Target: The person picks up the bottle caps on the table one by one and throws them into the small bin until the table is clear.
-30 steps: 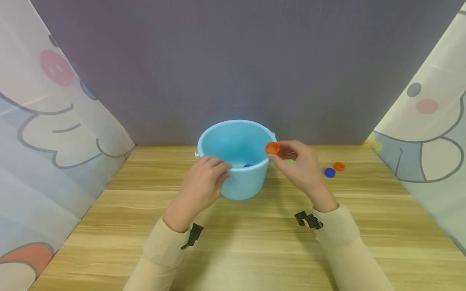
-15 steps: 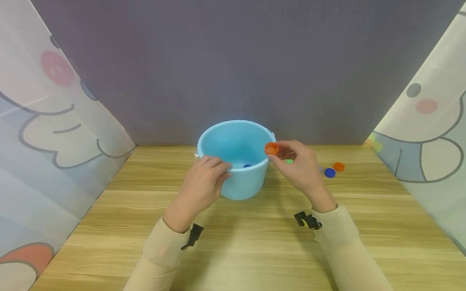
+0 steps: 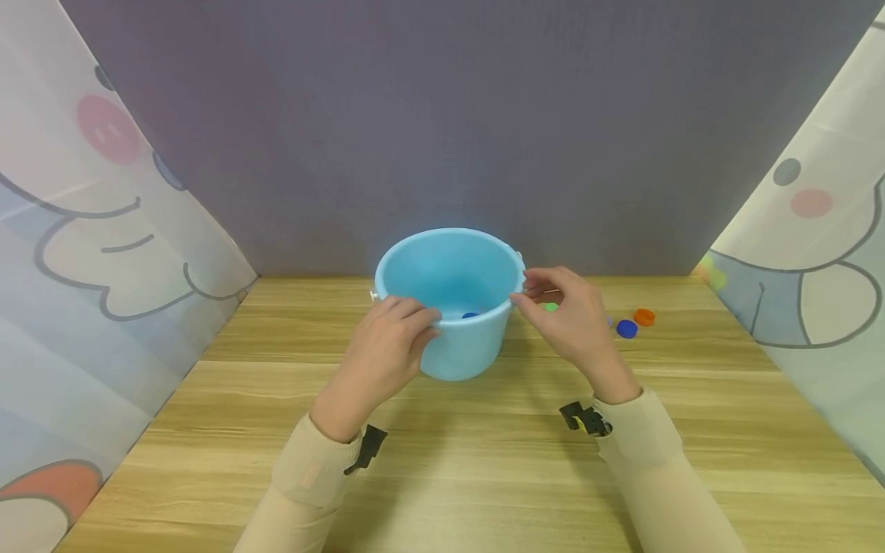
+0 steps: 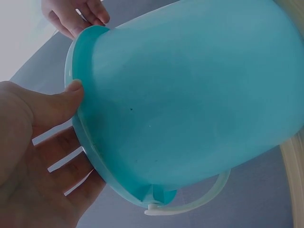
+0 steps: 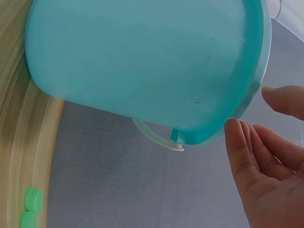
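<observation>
A light blue bucket [image 3: 452, 349] stands upright at the back of the table, with a blue bottle cap [image 3: 470, 315] visible on its bottom. My left hand [image 3: 390, 342] grips the near left of its rim, thumb outside and fingers over the edge, as the left wrist view shows. At the right side of the rim is my right hand [image 3: 570, 315]. In the right wrist view its thumb [image 5: 285, 100] and fingers stand apart with nothing between them. The orange bottle cap it held is out of sight; much of the bucket's inside is hidden.
Right of the bucket, on the wooden table [image 3: 470, 461], lie a blue cap [image 3: 626, 329], an orange cap [image 3: 644, 317] and green caps [image 5: 33, 200]. A pale purple one [image 3: 609, 322] is mostly hidden by my right hand. A grey wall [image 3: 456, 138] stands close behind.
My right hand has let go of the orange bottle cap it pinched at the bucket's rim, and its thumb and fingers have parted. My left hand and the bucket have stayed put.
</observation>
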A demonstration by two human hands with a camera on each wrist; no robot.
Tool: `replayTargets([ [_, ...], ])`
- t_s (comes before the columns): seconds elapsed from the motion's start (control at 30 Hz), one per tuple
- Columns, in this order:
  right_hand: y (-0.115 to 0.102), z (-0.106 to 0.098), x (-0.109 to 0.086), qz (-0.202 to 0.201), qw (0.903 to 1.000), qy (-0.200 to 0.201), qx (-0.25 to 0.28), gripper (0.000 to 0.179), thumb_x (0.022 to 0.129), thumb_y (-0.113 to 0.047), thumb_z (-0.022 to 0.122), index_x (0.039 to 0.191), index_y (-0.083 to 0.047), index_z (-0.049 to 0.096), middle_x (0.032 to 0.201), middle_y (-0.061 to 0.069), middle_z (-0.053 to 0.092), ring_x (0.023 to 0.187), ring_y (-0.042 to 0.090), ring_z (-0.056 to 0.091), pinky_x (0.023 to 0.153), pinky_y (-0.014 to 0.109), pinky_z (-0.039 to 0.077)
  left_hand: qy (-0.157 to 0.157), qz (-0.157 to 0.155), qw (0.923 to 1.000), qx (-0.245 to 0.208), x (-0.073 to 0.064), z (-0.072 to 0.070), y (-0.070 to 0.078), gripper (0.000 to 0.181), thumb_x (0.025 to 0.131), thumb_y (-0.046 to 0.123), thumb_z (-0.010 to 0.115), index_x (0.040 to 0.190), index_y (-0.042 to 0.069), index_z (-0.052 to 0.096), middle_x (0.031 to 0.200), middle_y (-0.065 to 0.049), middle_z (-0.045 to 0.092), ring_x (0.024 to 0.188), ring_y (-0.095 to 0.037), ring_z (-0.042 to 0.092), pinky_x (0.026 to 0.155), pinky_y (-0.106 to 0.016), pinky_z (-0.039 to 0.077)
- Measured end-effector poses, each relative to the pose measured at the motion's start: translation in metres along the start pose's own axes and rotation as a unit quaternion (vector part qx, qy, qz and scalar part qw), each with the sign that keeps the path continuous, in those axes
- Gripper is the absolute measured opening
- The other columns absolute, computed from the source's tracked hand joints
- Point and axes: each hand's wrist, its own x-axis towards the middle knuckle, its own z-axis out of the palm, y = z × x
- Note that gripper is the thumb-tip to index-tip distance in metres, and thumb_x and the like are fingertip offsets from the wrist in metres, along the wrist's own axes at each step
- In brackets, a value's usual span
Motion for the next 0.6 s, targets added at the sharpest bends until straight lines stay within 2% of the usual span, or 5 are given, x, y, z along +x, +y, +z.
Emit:
replayTargets([
  [0.13,0.0005,-0.0006,0.0004,-0.003,1.0000,-0.002,0.000,0.033,0.088,-0.009,0.079,0.116,0.007,0.069,0.100,0.015,0.069,0.092,0.028,0.068,0.077,0.013,0.053,-0.001,0.000,1.0000,0.000,0.0002,-0.0002,0.0001,0.015,0.089,0.008,0.077,0.104,0.005,0.076,0.095,-0.005,0.072,0.090,-0.027,0.061,0.082,-0.038,0.051],
  [0.37,0.0010,-0.0010,0.0002,0.001,1.0000,-0.003,-0.005,0.032,0.088,-0.009,0.079,0.115,0.005,0.070,0.099,0.014,0.069,0.090,0.026,0.068,0.079,0.025,0.057,0.002,0.004,1.0000,0.002,0.0003,-0.0009,0.0005,0.015,0.089,0.007,0.077,0.104,0.005,0.076,0.095,-0.005,0.072,0.090,-0.027,0.061,0.082,-0.038,0.052],
  [0.6,0.0004,-0.0020,0.0001,0.006,0.9999,-0.008,-0.011,0.031,0.089,-0.010,0.079,0.115,0.005,0.070,0.100,0.013,0.069,0.091,0.026,0.067,0.079,0.023,0.057,0.003,0.008,1.0000,0.003,0.0000,-0.0013,0.0003,0.014,0.089,0.007,0.077,0.103,0.005,0.075,0.095,-0.005,0.072,0.090,-0.027,0.061,0.081,-0.039,0.052],
])
